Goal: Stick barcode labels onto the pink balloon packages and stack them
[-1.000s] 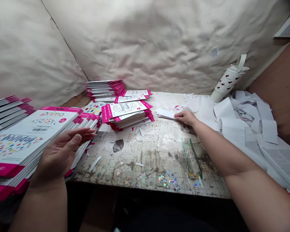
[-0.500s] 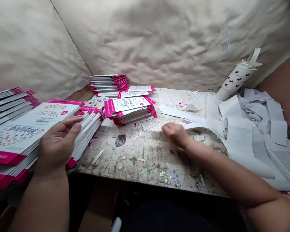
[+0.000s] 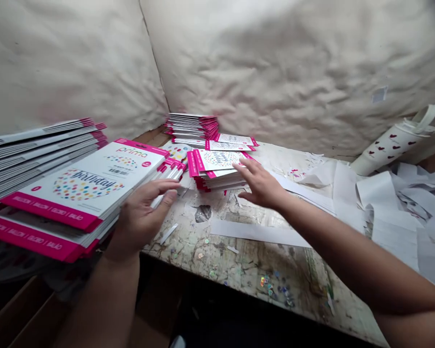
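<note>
My left hand (image 3: 145, 212) is open, fingers bent slightly, beside the right edge of a tall pile of flat white and pink balloon packages (image 3: 90, 188). The top one reads "prima" and "birthday". My right hand (image 3: 259, 183) has its fingers spread and holds nothing. Its fingertips are at the near right corner of a smaller stack of the same packages (image 3: 217, 159); whether they touch it I cannot tell. A white paper strip (image 3: 257, 231) lies flat on the worn table (image 3: 217, 261) below my right hand.
Another package stack (image 3: 192, 126) stands at the back by the paper-covered wall (image 3: 275, 72). More packages (image 3: 32, 154) fan out at far left. Crumpled paper strips (image 3: 395, 208) heap up on the right, before a white tumbler with hearts (image 3: 391, 145). Shiny confetti (image 3: 275, 287) lies near the front edge.
My right hand has gone from closed over the paper strips to spread beside the small stack. A strip now lies nearer the front. The whole view has turned left.
</note>
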The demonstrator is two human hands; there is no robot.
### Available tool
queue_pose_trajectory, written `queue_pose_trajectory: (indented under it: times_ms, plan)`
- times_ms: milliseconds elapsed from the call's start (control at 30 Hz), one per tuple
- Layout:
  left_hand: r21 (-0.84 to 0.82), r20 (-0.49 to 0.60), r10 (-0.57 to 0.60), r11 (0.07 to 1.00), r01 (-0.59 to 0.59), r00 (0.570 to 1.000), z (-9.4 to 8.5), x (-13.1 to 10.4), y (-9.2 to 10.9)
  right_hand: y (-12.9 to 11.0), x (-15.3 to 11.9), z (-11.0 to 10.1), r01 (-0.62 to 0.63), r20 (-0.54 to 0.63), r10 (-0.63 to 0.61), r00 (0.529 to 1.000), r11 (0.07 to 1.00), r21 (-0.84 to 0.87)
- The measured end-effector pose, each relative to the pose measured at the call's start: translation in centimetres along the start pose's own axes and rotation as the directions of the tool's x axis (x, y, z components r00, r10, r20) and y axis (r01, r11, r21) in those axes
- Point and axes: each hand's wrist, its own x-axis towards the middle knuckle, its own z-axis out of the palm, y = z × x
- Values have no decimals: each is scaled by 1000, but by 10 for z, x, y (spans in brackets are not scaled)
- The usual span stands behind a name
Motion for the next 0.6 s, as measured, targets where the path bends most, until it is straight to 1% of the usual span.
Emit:
queue_pose_trajectory:
  times_ms: [33, 67, 100, 133, 167, 200, 233, 267, 300, 367, 433, 533, 600]
  plan:
    - [-82, 31, -67, 994, 69, 997, 5, 2, -1, 8, 23, -3, -6, 45, 6, 999, 1000, -8]
    - [-180, 70, -162, 968, 172, 984, 11, 5, -1, 14, 46, -4, 6, 102, -5, 995, 1000, -6]
    - [-281, 110, -279, 912, 299, 954, 18, 9, -2, 18, 66, -3, 27, 166, -27, 986, 1000, 5]
    - [-372, 148, -402, 824, 427, 904, 25, 13, -2, 20, 83, -3, 50, 224, -53, 973, 999, 21]
    - [-451, 187, -513, 712, 538, 837, 33, 17, -2, 20, 97, -2, 64, 268, -71, 961, 997, 37]
    - [-516, 225, -595, 598, 613, 771, 39, 21, -2, 20, 107, -2, 68, 300, -81, 951, 996, 54]
    - [-562, 262, -648, 500, 659, 715, 43, 25, -2, 19, 115, -3, 63, 321, -83, 944, 996, 70]
    - [-595, 303, -673, 420, 685, 675, 46, 29, -2, 18, 119, -5, 51, 336, -78, 939, 995, 88]
    - [-620, 352, -672, 355, 700, 652, 46, 33, -2, 17, 122, -7, 34, 347, -69, 935, 994, 105]
    - [-651, 441, -638, 256, 715, 631, 41, 40, -1, 18, 123, -11, -1, 364, -53, 930, 989, 146]
    - [-671, 486, -606, 203, 713, 630, 30, 47, -2, 20, 123, -14, -26, 375, -48, 926, 981, 191]
    - [-677, 517, -569, 185, 712, 640, 16, 54, -5, 24, 125, -16, -54, 391, -57, 918, 962, 266]
    - [-666, 538, -553, 182, 723, 636, 12, 57, -7, 24, 128, -17, -80, 406, -45, 913, 955, 287]
